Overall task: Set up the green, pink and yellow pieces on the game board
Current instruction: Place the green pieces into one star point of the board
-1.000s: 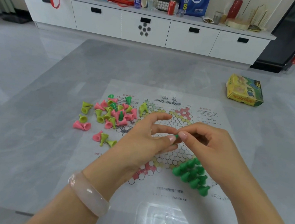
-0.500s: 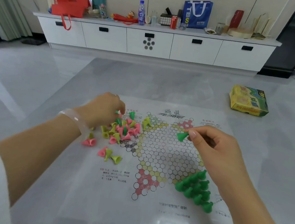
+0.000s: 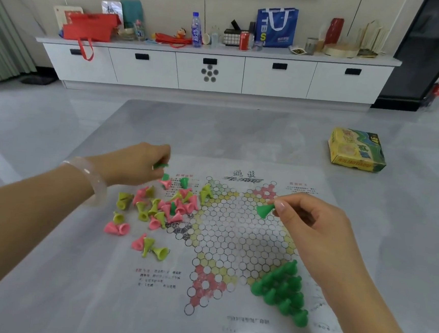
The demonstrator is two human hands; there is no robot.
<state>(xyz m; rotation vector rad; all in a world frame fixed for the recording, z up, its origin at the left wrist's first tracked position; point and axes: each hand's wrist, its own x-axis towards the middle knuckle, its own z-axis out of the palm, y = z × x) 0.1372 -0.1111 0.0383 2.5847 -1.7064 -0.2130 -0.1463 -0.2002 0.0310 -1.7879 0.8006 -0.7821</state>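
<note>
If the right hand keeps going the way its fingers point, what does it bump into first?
The right hand points left across the game board, holding a green piece. Straight on lie only empty circles, then probably the yellow pieces at the board's edge. Height is hard to judge, so it might pass over them.

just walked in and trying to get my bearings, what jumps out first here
A tight cluster of standing dark green plastic cone pieces fills the near right corner of the paper hexagon game board. Left of the board lies a jumbled heap of pink and yellow cone pieces. Each hand pinches one green piece: right hand, left hand.
</note>
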